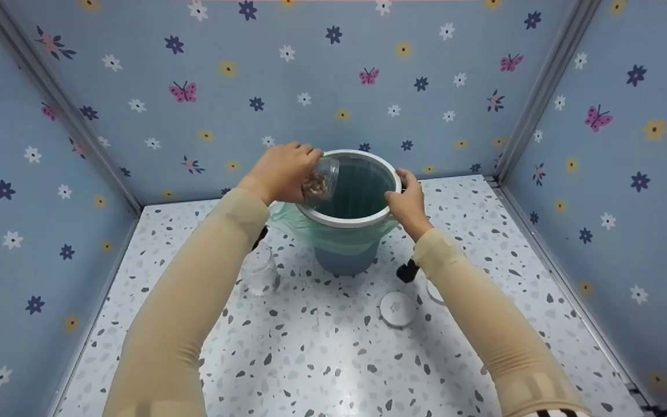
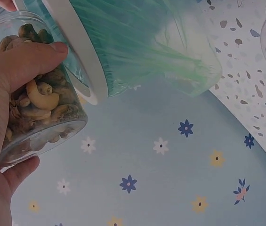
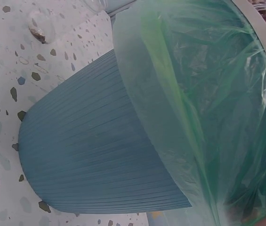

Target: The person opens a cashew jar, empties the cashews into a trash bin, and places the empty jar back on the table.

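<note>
My left hand (image 1: 284, 174) grips a clear jar (image 2: 43, 113) of cashew nuts (image 2: 41, 96), thumb on one side. The jar is tilted, its mouth toward the inside of a blue ribbed trash bin (image 3: 90, 141). A green plastic bag (image 3: 208, 94) lines the bin and folds over its outside, under a white ring (image 1: 350, 222) at the rim. On the far side of that rim, my right hand (image 1: 409, 202) holds on with its thumb over the ring and its fingers around the outside. The bottom of the bin's inside cannot be seen.
A second clear jar (image 1: 261, 272) stands left of the bin on the speckled table (image 1: 322, 353). A white round lid (image 1: 397, 308) lies in front, and another lid (image 1: 435, 291) is partly behind my right sleeve. Flower-patterned walls (image 1: 310, 75) enclose the table.
</note>
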Motion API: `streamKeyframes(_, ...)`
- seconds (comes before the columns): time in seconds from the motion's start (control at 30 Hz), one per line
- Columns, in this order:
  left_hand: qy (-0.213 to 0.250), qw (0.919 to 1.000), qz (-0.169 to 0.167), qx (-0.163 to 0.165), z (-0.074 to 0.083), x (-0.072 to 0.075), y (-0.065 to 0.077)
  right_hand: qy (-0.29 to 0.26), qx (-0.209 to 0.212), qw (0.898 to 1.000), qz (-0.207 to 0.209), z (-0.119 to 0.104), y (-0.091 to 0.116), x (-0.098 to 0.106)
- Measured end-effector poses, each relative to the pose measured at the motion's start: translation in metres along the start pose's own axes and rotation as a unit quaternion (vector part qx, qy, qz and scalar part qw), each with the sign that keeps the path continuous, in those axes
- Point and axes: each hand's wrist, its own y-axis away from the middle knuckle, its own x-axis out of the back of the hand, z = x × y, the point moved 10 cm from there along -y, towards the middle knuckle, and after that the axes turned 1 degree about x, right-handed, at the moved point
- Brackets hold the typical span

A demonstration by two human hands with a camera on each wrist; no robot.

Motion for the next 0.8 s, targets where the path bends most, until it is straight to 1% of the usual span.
streamKeyframes(0.47,-0.005,0.9999,-0.009,0.006,-0.0014,-0.0025,-0.0003,-0.009,-0.002,1.0,-0.005,-0.0009,0.0016,0.0001)
streamKeyframes(0.8,-0.016,0.9998,-0.009,0.001,-0.0008,-0.0016,-0.0017,-0.01,-0.001,1.0,-0.006,0.0,0.0012,0.0004)
